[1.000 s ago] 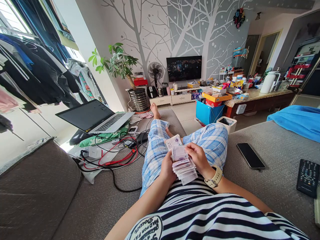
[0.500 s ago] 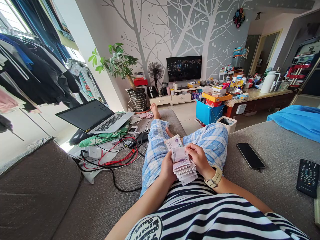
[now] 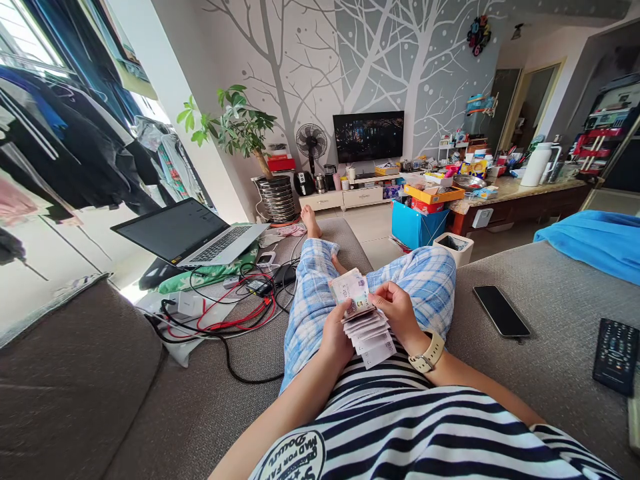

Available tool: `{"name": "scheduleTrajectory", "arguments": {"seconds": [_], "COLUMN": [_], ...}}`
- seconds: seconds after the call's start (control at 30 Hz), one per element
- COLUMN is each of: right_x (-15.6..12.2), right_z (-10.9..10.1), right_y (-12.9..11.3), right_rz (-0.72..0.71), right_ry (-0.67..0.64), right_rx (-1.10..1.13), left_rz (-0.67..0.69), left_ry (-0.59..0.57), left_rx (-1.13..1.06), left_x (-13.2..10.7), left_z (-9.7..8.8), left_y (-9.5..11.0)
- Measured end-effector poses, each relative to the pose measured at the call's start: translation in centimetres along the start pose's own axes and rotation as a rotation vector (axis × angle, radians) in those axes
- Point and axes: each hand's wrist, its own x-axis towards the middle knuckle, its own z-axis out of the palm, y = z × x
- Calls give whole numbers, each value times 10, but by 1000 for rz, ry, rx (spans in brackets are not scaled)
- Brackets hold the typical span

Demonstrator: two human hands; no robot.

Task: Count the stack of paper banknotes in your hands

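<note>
Held beyond the striped shirt (image 3: 440, 430): fanned banknotes (image 3: 373, 337), pinched in a closed grip by left hand (image 3: 337, 328) and right hand (image 3: 399, 310) at opposite edges — probably light, limp, slippery; best clamped at the overlap.

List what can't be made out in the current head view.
Banknotes: head view; overlap hides their number.
Left hand: head view; banknotes hide most fingers.
Laptop screen: head view; text too small to read.
Shirt badge: head view; bottom edge cuts it off.
</note>
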Motion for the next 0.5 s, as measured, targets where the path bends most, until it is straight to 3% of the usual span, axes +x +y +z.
{"name": "scheduleTrajectory", "arguments": {"seconds": [0.1, 0.3, 0.5], "right_x": [3, 6, 6], "right_z": [-1, -3, -3], "right_y": [4, 9, 9], "right_rz": [8, -20, -40], "right_ry": [21, -4, -4], "right_rx": [-26, -112, -157], "left_rz": [37, 102, 72], "left_ry": [-39, -4, 17], "left_rx": [60, 120, 74], "left_x": [-1, 2, 6], "left_z": [0, 0, -1], "left_y": [0, -3, -4]}}
